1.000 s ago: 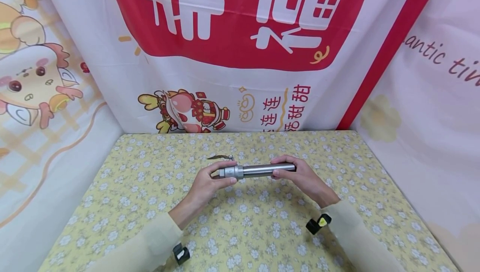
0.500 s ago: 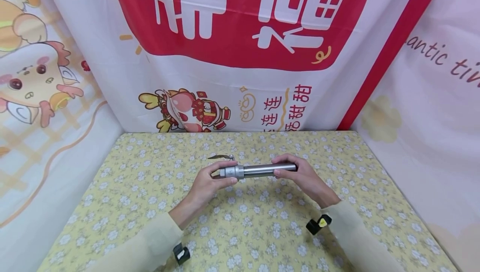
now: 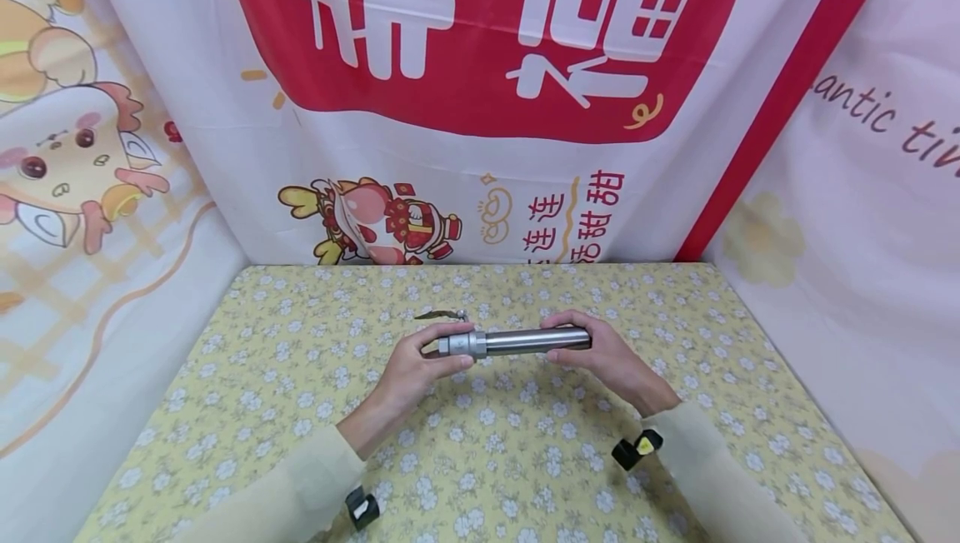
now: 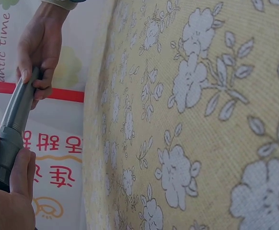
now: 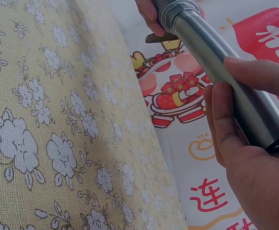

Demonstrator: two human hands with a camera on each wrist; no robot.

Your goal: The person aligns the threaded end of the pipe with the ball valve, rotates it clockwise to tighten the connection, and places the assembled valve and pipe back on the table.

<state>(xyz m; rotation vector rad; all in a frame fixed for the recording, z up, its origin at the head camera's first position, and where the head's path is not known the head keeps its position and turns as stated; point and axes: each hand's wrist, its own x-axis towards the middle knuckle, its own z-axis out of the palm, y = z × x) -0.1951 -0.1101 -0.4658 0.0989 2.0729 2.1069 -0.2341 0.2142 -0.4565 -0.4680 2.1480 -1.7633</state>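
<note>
Centrally, in the head view, a brushed metal tube (image 3: 528,341) and a pale metal fitting (image 3: 461,344) stand end to end as one nearly level piece, raised above a counter (image 3: 487,460) with a yellow floral covering. The left hand (image 3: 408,370) grips the fitting, its fingers parted only to the fitting's breadth and lying on both sides of it; the right hand (image 3: 611,356) likewise grips the tube near its free end. A narrow dark lever (image 3: 438,314) projects leftward beside the fitting. Cream sleeves (image 3: 300,476) cover the forearms, and a white printed cloth (image 3: 225,135) with a red panel hangs behind.

Left wrist view: the fitting lies at lower left, clasped between the left thumb and fingers; its dark end sits close to the palm. The tube slants away towards the right hand, whose fingers curl about it.

Right wrist view: the right fingers bear on opposite sides of the tube, gap equal to its thickness. The tube's hollow end faces lower right; the left hand is partly cut off at the top.
</note>
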